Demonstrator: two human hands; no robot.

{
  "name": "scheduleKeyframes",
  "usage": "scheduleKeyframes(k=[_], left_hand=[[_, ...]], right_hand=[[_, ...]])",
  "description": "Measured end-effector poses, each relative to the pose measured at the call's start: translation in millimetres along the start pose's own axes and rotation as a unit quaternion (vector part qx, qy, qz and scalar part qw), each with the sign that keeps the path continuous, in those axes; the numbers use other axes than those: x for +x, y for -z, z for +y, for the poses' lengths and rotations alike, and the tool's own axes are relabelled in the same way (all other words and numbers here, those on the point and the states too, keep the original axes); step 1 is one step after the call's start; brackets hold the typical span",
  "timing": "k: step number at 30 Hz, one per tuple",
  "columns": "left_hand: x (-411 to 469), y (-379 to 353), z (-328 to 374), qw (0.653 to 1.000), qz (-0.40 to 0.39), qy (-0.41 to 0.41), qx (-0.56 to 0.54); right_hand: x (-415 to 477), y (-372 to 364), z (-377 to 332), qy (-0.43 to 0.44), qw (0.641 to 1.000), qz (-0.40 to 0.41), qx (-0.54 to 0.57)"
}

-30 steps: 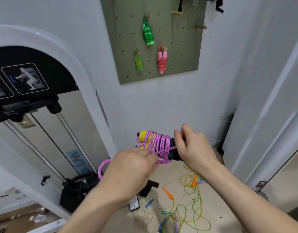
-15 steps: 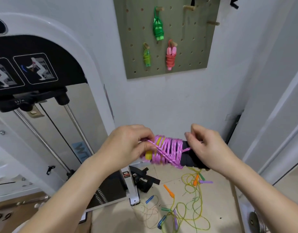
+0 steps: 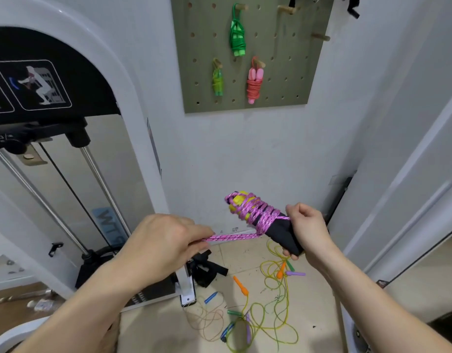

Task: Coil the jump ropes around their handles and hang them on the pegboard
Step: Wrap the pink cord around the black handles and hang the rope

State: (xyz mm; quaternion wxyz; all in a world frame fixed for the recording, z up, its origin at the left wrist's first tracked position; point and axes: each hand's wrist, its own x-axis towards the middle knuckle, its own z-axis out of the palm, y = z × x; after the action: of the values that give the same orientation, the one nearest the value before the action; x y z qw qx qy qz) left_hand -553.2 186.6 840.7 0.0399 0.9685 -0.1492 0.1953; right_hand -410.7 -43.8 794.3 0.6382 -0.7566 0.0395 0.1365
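Observation:
My right hand [image 3: 305,226] grips the black handles [image 3: 281,234] of a pink jump rope [image 3: 255,212], which is coiled around them near their yellow tips. My left hand [image 3: 166,238] pinches the doubled free end of that rope and holds it taut, out to the left of the coil. On the wall above hangs the olive pegboard [image 3: 270,47]. It carries a green coiled rope [image 3: 237,36], a small yellow-green one [image 3: 217,81] and a salmon-pink one [image 3: 255,84]. Bare wooden pegs [image 3: 320,36] stick out at its upper right.
Several loose ropes [image 3: 270,309] with orange, purple, blue and green handles lie tangled on the tiled floor below my hands. A white and black gym machine [image 3: 54,149] fills the left side. A black strap [image 3: 207,270] lies by its base. A white door frame [image 3: 411,174] stands at right.
My left hand has drawn the rope's free end from over the coil down and out to the left, pulling it taut. My right hand has tilted the handles so the yellow tips point up-left.

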Motion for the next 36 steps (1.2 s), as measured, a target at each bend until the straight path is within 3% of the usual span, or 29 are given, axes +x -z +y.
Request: scheduleKeyframes(k=[2, 4, 8, 10, 11, 12, 14, 16, 17, 22, 24, 26, 29, 32, 36], left_hand=[[2.6, 5.6, -7.0, 1.000, 0.009, -0.011, 0.017], [10.5, 13.5, -11.1, 0.999, 0.030, -0.028, 0.036], [31.8, 23.5, -8.1, 0.994, 0.049, -0.066, 0.071], [36.4, 21.0, -7.8, 0.999, 0.033, -0.041, 0.005], [36.5, 20.0, -7.5, 0.997, 0.020, 0.013, -0.079], [35.1, 16.5, -8.3, 0.978, 0.009, 0.085, -0.190], [29.7, 11.2, -10.5, 0.902, -0.037, 0.214, -0.373], [23.3, 4.7, -15.2, 0.848, -0.109, 0.250, -0.455], [21.1, 3.9, -16.5, 0.841, -0.135, 0.248, -0.462], [20.1, 7.0, -15.0, 0.879, -0.151, 0.270, -0.362], [20.5, 10.6, -8.2, 0.922, -0.163, 0.240, -0.257], [23.0, 13.6, 2.0, 0.956, -0.155, 0.196, -0.153], [30.4, 10.6, 13.6, 0.980, -0.114, 0.135, -0.095], [36.9, 9.0, 15.0, 0.987, -0.084, 0.125, -0.052], [40.2, 11.5, 13.2, 0.984, -0.058, 0.151, -0.072]], right_hand=[[-8.8, -5.0, -7.7, 0.065, 0.994, 0.027, -0.085], [-20.2, -10.2, -16.7, 0.169, 0.963, 0.049, -0.203], [-53.5, -23.1, -25.3, 0.381, 0.839, 0.042, -0.387], [-69.0, -24.6, -28.5, 0.446, 0.797, 0.025, -0.405], [-72.1, -24.3, -29.7, 0.468, 0.788, 0.018, -0.400], [-73.7, -23.1, -31.2, 0.480, 0.790, 0.009, -0.381], [-71.3, -20.0, -31.5, 0.491, 0.803, -0.015, -0.339], [-68.5, -19.9, -26.8, 0.506, 0.796, -0.025, -0.332], [-67.6, -21.1, -22.0, 0.506, 0.795, -0.027, -0.334], [-59.5, -25.8, -3.0, 0.386, 0.843, -0.088, -0.364], [-57.7, -25.3, -7.5, 0.368, 0.806, -0.125, -0.447], [-60.0, -30.6, -15.0, 0.374, 0.738, -0.145, -0.542], [-65.4, -46.7, -24.9, 0.385, 0.675, -0.131, -0.616], [-67.4, -57.3, -31.8, 0.378, 0.660, -0.113, -0.640], [-63.5, -57.9, -40.3, 0.411, 0.699, -0.115, -0.574]])
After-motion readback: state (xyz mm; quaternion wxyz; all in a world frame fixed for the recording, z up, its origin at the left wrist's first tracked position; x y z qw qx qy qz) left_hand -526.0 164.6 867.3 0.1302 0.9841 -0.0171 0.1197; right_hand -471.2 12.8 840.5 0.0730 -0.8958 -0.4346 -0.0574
